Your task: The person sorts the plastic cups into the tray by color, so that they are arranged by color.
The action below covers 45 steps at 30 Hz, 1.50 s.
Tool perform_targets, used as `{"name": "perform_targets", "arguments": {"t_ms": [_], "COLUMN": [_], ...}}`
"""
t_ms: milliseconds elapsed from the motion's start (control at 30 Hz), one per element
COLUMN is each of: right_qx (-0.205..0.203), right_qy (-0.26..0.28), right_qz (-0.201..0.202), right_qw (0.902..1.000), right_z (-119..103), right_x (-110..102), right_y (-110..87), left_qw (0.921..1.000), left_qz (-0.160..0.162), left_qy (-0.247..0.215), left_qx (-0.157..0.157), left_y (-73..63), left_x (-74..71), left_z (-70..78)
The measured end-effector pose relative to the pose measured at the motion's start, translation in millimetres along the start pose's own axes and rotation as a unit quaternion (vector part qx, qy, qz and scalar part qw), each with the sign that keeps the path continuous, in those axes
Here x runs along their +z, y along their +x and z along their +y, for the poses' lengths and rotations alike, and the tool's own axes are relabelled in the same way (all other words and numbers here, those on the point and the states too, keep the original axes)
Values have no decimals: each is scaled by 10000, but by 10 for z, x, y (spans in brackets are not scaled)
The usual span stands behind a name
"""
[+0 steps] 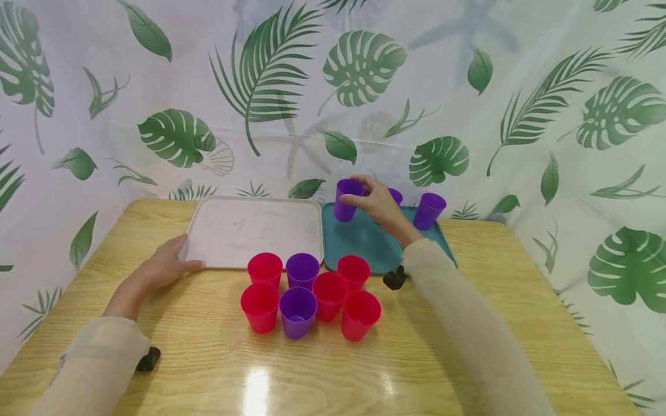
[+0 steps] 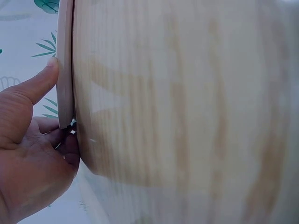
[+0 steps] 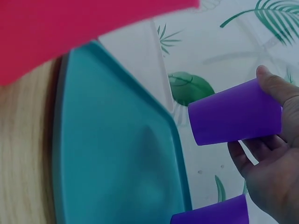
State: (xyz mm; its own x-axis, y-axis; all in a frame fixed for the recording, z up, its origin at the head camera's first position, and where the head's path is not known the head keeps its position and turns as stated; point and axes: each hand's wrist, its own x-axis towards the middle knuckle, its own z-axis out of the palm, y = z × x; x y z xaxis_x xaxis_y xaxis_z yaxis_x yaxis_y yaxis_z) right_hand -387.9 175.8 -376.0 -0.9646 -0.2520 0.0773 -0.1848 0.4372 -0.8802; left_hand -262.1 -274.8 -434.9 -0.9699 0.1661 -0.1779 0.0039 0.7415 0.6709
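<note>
My right hand [image 1: 382,205] grips a purple cup [image 3: 233,114] by its upper part, thumb on one side and fingers on the other. The cup is upright over the back left of the teal tray [image 1: 364,248], its base apart from the tray in the right wrist view. Two more purple cups are on that tray: one [image 1: 430,211] at the right, another [image 1: 396,196] mostly hidden behind the hand. At the front left corner of the white tray [image 1: 255,231], my left hand [image 1: 166,263] holds the edge, thumb along the rim and fingers curled by the corner.
In front of the trays, several red cups [image 1: 260,309] and two purple cups [image 1: 298,315] stand close together on the wooden table [image 1: 203,352]. A leaf-printed cloth [image 1: 291,75] hangs behind the table.
</note>
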Motion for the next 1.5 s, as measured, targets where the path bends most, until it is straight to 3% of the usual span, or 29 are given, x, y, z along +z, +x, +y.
{"name": "perform_targets", "arguments": {"t_ms": [300,733,1167,1500], "right_qx": [-12,-17,-59,-67], "right_qy": [48,-2,-558,-676], "right_qz": [262,471,331,308], "right_qw": [9996,9989,9979,9972], "right_z": [110,226,402,431], "right_x": [-34,4,43,51], "right_y": [79,140,153,134], "left_qw": [9998,9999,9998,9999], "left_qz": [-84,-70,-66,-51], "left_qy": [-51,-81,-94,-109], "left_qx": [-150,-79,-153,-95], "left_y": [-5,14,19,27], "left_x": [5,-2,-1,1], "left_z": [13,-1,-19,-35]}}
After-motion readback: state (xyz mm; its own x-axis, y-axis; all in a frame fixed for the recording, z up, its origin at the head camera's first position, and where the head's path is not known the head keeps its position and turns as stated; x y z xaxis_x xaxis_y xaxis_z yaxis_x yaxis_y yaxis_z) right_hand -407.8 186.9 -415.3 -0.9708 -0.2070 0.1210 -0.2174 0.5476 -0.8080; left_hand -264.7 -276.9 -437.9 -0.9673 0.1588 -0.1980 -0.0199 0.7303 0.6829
